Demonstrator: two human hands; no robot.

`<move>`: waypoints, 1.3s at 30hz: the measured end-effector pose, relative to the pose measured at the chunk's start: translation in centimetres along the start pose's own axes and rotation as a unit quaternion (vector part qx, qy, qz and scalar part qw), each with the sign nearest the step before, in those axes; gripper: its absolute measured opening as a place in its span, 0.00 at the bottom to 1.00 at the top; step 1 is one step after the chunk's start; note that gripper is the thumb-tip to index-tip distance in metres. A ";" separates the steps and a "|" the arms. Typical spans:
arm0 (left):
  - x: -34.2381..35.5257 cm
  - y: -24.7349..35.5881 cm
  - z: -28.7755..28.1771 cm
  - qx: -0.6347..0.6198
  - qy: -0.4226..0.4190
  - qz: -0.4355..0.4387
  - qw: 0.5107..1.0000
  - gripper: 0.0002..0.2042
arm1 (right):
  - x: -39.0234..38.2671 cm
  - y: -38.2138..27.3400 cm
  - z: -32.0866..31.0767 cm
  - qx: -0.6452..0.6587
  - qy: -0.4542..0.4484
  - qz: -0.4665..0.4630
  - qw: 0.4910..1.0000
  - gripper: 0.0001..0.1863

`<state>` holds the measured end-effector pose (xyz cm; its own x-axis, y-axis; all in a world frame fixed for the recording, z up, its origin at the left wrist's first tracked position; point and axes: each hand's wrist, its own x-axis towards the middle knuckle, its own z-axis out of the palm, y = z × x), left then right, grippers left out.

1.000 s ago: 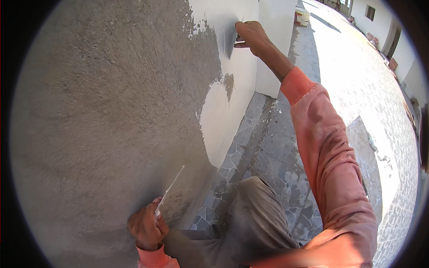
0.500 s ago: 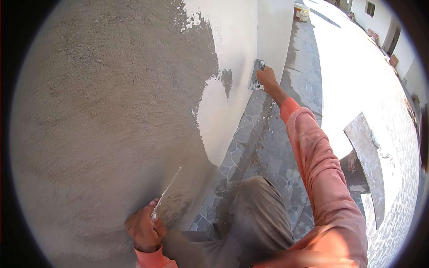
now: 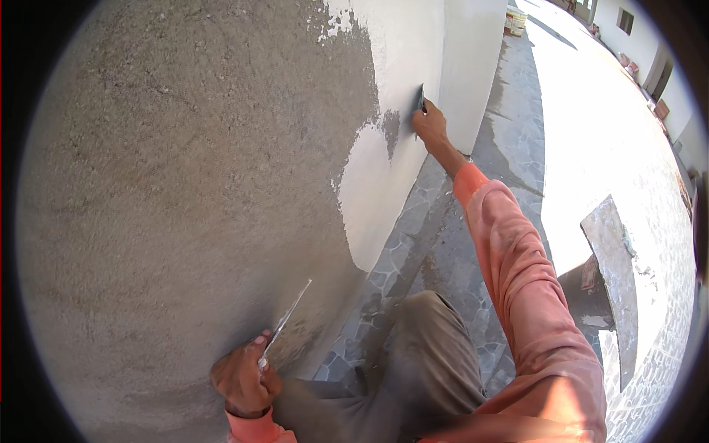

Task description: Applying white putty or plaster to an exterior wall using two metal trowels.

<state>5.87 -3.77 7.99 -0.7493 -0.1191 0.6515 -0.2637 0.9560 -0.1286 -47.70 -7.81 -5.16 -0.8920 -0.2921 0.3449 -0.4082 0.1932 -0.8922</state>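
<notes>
My right hand (image 3: 432,129) is closed on a putty knife (image 3: 421,97), seen nearly edge-on, its blade at the white-coated part of the wall. A patch of white putty (image 3: 365,203) spreads there, with a ragged edge against the rough grey plaster (image 3: 199,148). Near the bottom, my left hand (image 3: 244,376) grips a second flat-bladed scraper (image 3: 289,316). Its thin blade shows edge-on with white putty along it, pointing up and right beside the grey wall. The left fingers cover its handle.
Stone-patterned floor tiles (image 3: 384,269) run along the wall's foot, beside my bent knee (image 3: 436,347). To the right, a flat grey board (image 3: 617,284) lies tilted over a dark container (image 3: 585,292). A bucket (image 3: 515,22) stands far off near the wall's end.
My right hand has moved up the wall from its lower edge, and its blade has turned from face-on to edge-on. My left hand keeps its grip, nearly still. The view has shifted slightly.
</notes>
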 end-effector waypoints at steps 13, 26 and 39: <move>0.2 0.2 0.0 -0.020 0.002 -0.002 1.000 0.10 | -4.5 4.9 -2.5 0.002 -0.021 0.084 0.996 0.13; -0.7 -0.4 -0.7 -0.019 0.036 0.010 0.999 0.11 | -6.0 -4.2 -1.5 0.223 -0.174 0.222 0.933 0.12; -0.1 0.0 -0.5 -0.025 0.013 -0.001 1.000 0.12 | -4.4 -17.3 -7.5 0.227 -0.195 0.110 0.948 0.20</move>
<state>6.24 -3.58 8.35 -0.7322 -0.1153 0.6713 -0.2352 0.9678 -0.0903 -38.18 -2.84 10.91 -0.7704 -0.6325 0.0799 -0.0155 -0.1067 -0.9942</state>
